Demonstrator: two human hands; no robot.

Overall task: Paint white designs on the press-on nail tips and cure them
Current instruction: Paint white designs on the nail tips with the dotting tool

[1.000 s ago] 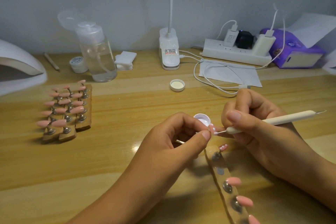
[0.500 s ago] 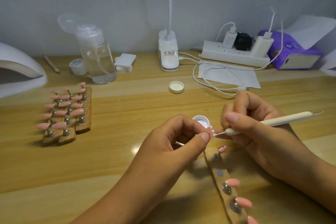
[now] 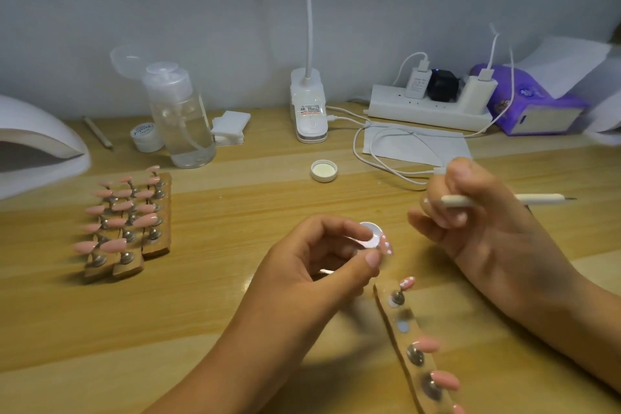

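The left hand (image 3: 322, 255) pinches a dotted nail tip (image 3: 386, 244) above the middle of the surface (image 3: 235, 312), just beside the open paint pot (image 3: 371, 232). The right hand (image 3: 477, 212) grips the dotting pen (image 3: 537, 199), clear of the tip. The dots (probably uncured) could smear if a finger or the pot's rim brushes them before they reach the lamp (image 3: 37, 144) at the left edge.

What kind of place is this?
Probably a home nail-art desk: a curing lamp, wooden stands of pink press-on nail tips, and a power strip crowded with chargers.
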